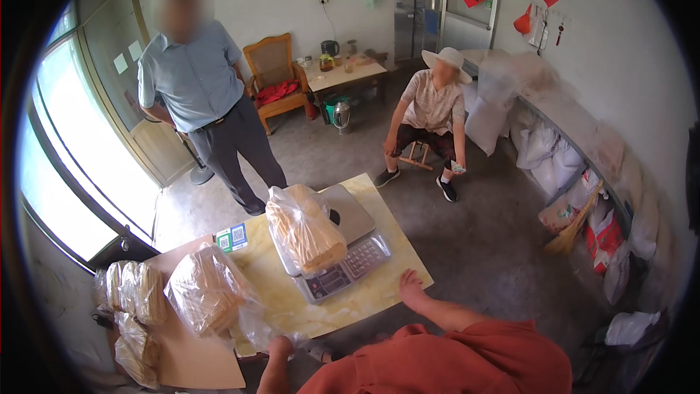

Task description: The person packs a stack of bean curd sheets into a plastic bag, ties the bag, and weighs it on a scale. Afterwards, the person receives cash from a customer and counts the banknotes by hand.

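Note:
At the table's near edge my left hand point(280, 346) is closed on the loose end of a clear plastic bag point(257, 325). That end trails beside a large bag of dried noodle-like food point(205, 290), which lies on the brown board. My right hand point(411, 284) rests on the right edge of the yellow marbled tabletop point(402, 241), fingers a little spread and holding nothing. Between the hands stands a digital scale point(350, 268) with a keypad. Another clear bag of the same pale food point(306, 235) lies tilted on its metal plate.
Several smaller wrapped bundles point(136, 290) lie at the board's left. A card with printed codes point(232, 237) is at the far edge. One person point(191, 82) stands beyond the table; another point(435, 104) sits on a low stool. Sacks point(552, 158) and a straw broom point(579, 224) line the right wall.

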